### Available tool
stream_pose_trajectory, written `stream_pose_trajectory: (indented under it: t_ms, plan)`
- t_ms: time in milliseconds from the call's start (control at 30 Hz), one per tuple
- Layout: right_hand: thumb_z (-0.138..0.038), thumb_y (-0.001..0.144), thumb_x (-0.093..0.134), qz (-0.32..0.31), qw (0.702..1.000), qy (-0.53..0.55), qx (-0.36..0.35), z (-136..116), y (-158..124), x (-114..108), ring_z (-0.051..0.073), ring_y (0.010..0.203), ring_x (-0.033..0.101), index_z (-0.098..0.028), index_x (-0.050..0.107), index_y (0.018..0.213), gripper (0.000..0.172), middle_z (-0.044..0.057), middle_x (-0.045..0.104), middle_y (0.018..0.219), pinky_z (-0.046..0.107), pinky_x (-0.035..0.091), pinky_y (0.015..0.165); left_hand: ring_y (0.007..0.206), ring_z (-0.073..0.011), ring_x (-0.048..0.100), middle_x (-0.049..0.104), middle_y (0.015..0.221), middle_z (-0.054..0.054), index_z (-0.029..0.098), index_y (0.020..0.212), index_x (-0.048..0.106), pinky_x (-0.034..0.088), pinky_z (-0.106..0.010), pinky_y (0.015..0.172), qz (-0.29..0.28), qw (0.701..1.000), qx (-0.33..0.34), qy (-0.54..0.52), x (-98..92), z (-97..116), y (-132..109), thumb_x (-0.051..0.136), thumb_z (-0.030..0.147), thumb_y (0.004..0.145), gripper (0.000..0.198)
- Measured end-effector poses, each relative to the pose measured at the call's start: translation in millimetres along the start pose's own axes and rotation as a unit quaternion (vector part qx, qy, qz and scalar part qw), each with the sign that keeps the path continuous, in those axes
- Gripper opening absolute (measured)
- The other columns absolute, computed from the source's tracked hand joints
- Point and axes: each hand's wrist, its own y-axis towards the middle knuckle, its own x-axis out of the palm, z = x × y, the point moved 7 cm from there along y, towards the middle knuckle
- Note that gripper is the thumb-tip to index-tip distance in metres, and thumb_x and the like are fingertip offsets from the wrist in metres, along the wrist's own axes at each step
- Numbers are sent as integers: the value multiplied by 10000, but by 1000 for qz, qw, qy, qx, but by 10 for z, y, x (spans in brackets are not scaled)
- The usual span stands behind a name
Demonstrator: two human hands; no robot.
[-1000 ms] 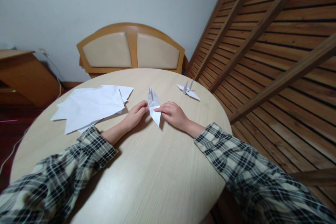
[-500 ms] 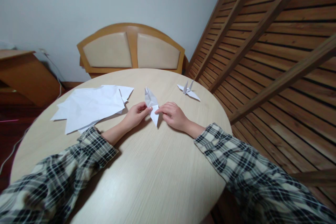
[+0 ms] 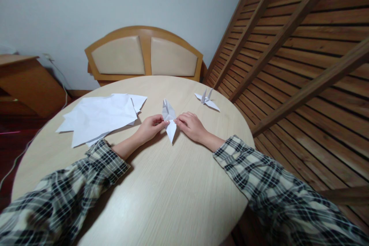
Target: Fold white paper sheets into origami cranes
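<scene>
The left hand [image 3: 150, 127] and the right hand [image 3: 191, 126] are both clamping the paper [image 3: 171, 132], thumbs and fingers pinching its opposite edges at the waist. Taking the paper as the centre of the dial, the left is gripping from nine o'clock, the right from three. Nearest the viewer, one checked sleeve [image 3: 66, 192] is stretching out at eight o'clock, the other [image 3: 268, 184] at four.

The paper is sitting over the middle of the round table [image 3: 173, 188]; whether it is touching the top is hard to tell. One flat point is aiming at six o'clock, while the creased, narrower points are standing towards twelve. Judging by this, the hands are working on a fold across the middle. The next move seems to call for keeping both edges lined up and pressing gently, so that the layers aren't slipping or crumpling.

Well apart at nine to ten o'clock, loose sheets [image 3: 100, 115] are lying overlapped. At two, a folded crane [image 3: 212, 104] is resting with its wings spread. Beyond the table, a headboard [image 3: 147, 54] is rising near twelve, and wooden slats [image 3: 302, 57] are leaning in from two to three.
</scene>
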Motion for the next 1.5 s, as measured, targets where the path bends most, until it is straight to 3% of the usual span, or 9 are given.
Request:
stream_pose_trajectory:
  t_ms: [467, 800, 1067, 1500]
  plan:
    - [-353, 960, 509, 20, 998, 12, -58, -52, 4, 15, 170, 772, 514, -184, 565, 720, 299, 26, 592, 738, 317, 355, 755, 546, -119, 398, 487, 602, 18, 201, 696, 520, 290, -297, 508, 12, 1000, -11, -24, -16, -7, 5, 668, 368, 791, 243]
    - [-339, 932, 538, 5, 997, 56, -45, -36, -1, 37, 157, 743, 523, -193, 522, 670, 301, 11, 583, 709, 313, 383, 755, 548, -121, 380, 458, 594, 21, 202, 681, 511, 288, -297, 514, -8, 1000, 13, 5, 9, 91, -28, 635, 380, 824, 260]
    - [-379, 937, 542, -12, 996, 73, -42, -77, 1, 34, 148, 701, 510, -193, 501, 631, 360, 3, 548, 664, 308, 400, 731, 611, -128, 435, 509, 651, 6, 174, 721, 561, 339, -280, 565, -43, 998, 39, 3, 67, 102, -39, 618, 382, 850, 251]
    - [-437, 961, 486, -26, 996, 71, -57, -97, -7, 58, 149, 708, 495, -196, 470, 616, 422, 4, 517, 653, 309, 395, 734, 658, -143, 480, 568, 695, -26, 158, 768, 617, 394, -276, 591, -54, 998, 41, 3, 97, 127, -52, 617, 382, 841, 236]
